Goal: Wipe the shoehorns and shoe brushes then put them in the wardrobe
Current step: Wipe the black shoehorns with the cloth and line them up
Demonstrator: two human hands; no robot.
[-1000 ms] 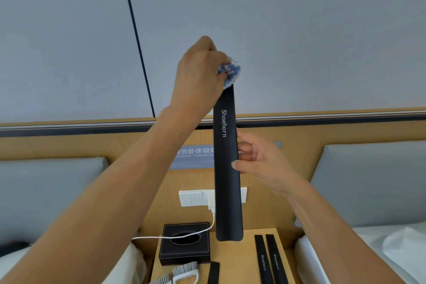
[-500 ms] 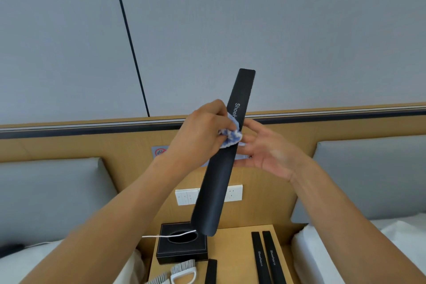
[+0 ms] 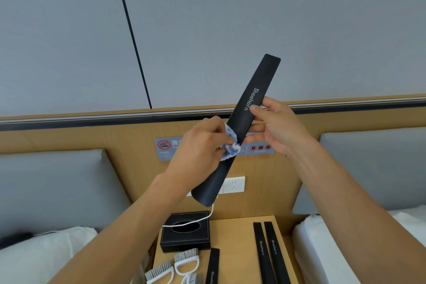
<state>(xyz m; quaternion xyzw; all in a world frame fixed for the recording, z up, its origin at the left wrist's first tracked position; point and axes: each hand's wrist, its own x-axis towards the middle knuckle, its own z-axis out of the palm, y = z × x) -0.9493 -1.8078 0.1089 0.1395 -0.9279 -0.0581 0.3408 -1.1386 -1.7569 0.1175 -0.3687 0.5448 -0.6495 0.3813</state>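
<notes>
Head view: long black shoehorn (image 3: 239, 127) held tilted above the counter (image 3: 232, 237), upper end toward the right. Right hand (image 3: 275, 127) pinching it just below the printed word, thumb in front, fingers behind. Left hand (image 3: 202, 143) bunched round a blue-and-white cloth (image 3: 230, 143), pressed against the mid-length edge. Probably light, stiff and smooth, so likely slippery; best gripped flat across its width near one end, leaving the rest free for wiping. Three more shoehorns (image 3: 265, 253) and white shoe brushes (image 3: 185, 260) lying below, beside a black tissue box (image 3: 186, 235).
</notes>
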